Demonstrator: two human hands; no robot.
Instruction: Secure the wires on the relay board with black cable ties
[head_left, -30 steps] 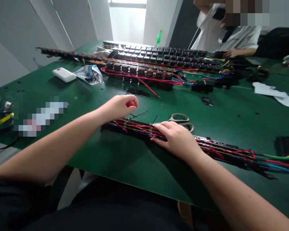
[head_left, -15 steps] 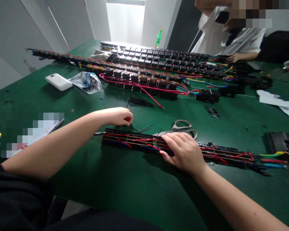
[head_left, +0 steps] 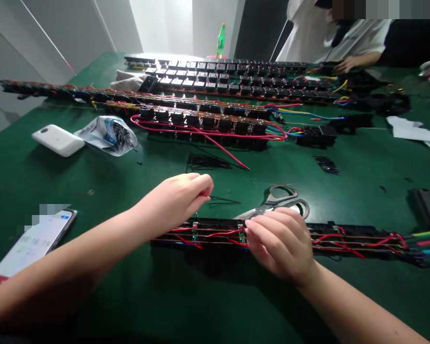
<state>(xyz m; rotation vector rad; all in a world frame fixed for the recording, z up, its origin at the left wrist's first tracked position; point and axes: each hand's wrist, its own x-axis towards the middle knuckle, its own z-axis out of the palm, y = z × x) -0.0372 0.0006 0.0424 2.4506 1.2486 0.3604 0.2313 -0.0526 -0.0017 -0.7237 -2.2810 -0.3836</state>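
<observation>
A long black strip (head_left: 218, 239) with red and blue wires and small green boards lies lengthwise before me. My right hand (head_left: 284, 243) is closed over its middle, fingers together on the far side and thumb on the near side. My left hand (head_left: 186, 198) hovers above the strip's left end, its fingers curled in a pinch; what they hold, if anything, is hidden. Thin black cable ties (head_left: 225, 200) lie just right of the left fingertips. Grey-handled scissors (head_left: 268, 205) lie behind the strip, partly covered by my right hand.
Similar wired strips (head_left: 208, 86) fill the far side of the green table (head_left: 129, 296). A pile of cable ties (head_left: 209, 161), a plastic bag (head_left: 109, 136), a white device (head_left: 58, 140) and a phone (head_left: 39, 241) lie nearer. Another person's hand (head_left: 347, 63) rests at the far right.
My left hand has dipped to the table behind the strip, then moved right over the strip's left end. My right hand's fingers have curled in more. The camera view has shifted.
</observation>
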